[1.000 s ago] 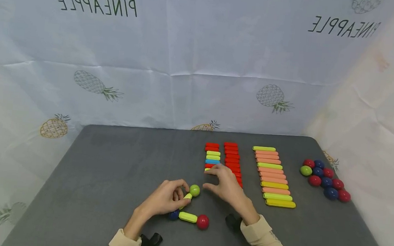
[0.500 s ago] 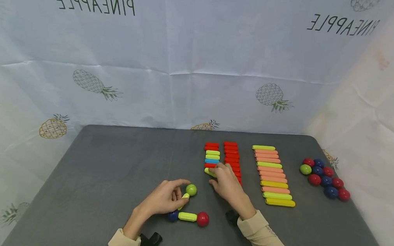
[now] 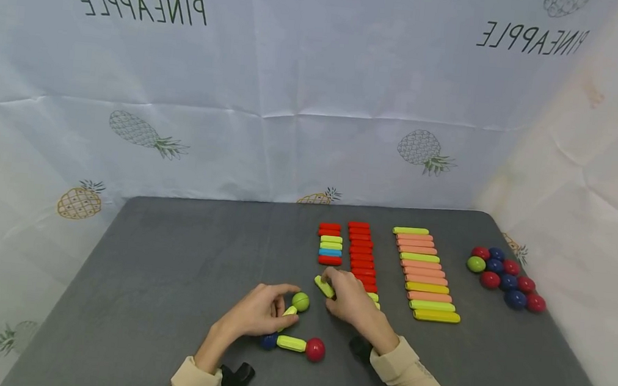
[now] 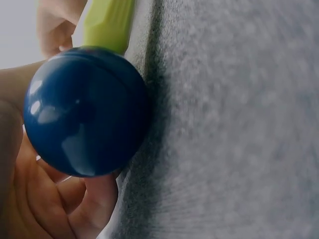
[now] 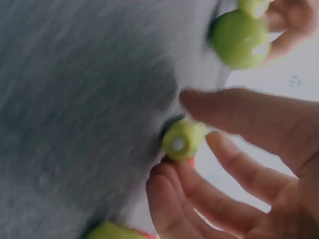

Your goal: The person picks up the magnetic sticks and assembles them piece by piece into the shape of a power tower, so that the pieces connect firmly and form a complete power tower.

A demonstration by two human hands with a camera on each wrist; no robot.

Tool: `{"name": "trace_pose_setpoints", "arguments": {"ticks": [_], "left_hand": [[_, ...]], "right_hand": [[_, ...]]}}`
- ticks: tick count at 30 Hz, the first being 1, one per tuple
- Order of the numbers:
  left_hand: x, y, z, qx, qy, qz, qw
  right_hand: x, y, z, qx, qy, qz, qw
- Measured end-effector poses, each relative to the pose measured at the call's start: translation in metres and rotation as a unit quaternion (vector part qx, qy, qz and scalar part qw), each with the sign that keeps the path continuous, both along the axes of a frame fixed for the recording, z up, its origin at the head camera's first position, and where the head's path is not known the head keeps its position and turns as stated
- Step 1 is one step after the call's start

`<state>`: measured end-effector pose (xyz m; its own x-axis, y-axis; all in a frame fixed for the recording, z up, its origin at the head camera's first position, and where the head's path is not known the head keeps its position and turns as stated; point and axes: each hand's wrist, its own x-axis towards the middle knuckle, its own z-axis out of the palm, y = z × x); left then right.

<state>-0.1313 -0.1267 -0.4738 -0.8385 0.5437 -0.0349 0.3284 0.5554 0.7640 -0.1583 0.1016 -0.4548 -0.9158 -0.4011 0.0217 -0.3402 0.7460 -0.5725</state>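
Note:
In the head view, my left hand (image 3: 256, 311) pinches a yellow-green stick (image 3: 290, 311) between thumb and fingers. One end of it meets a green ball (image 3: 300, 302), the other a blue ball (image 3: 269, 340). From that blue ball a second yellow-green stick (image 3: 291, 343) runs to a red ball (image 3: 315, 349). The left wrist view has the blue ball (image 4: 87, 112) large, close to the curled fingers. My right hand (image 3: 355, 300) holds a short, loose yellow-green stick (image 3: 324, 287) just above or on the table; its end (image 5: 178, 143) faces the right wrist camera.
Behind the right hand lie short red, yellow-green and blue sticks (image 3: 330, 252) and a column of red sticks (image 3: 361, 251). Longer orange and yellow sticks (image 3: 424, 272) are lined up further right. Red, blue and green balls (image 3: 509, 282) cluster near the table's right edge.
My right hand has reached the short yellow-green stick at the near end of its column and drawn it away toward me. The left hand has stayed almost still on its stick.

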Motion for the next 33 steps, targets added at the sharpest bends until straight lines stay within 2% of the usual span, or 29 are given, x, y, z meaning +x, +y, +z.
{"name": "trace_pose_setpoints", "arguments": {"ticks": [6, 9, 13, 19, 25, 33], "left_hand": [[0.000, 0.001, -0.002, -0.003, 0.006, 0.011, 0.9999], [0.000, 0.001, -0.002, -0.006, 0.015, 0.026, 0.9995], [0.000, 0.000, -0.002, -0.004, 0.024, 0.047, 0.9986], [0.001, 0.001, -0.001, -0.008, 0.031, 0.052, 0.9981], [0.001, 0.001, -0.001, -0.003, 0.028, 0.054, 0.9981], [0.002, -0.001, -0.003, 0.009, 0.025, 0.052, 0.9983]], "right_hand": [[0.002, -0.005, 0.000, -0.010, 0.011, 0.003, 0.9999], [0.004, -0.004, 0.000, -0.023, -0.016, 0.011, 0.9996], [0.008, -0.003, 0.001, -0.067, -0.064, 0.041, 0.9949], [0.016, -0.002, 0.006, -0.090, -0.113, 0.076, 0.9867], [0.021, -0.002, 0.005, -0.089, -0.135, 0.086, 0.9830], [0.020, -0.003, 0.001, -0.104, -0.151, 0.102, 0.9778]]}}
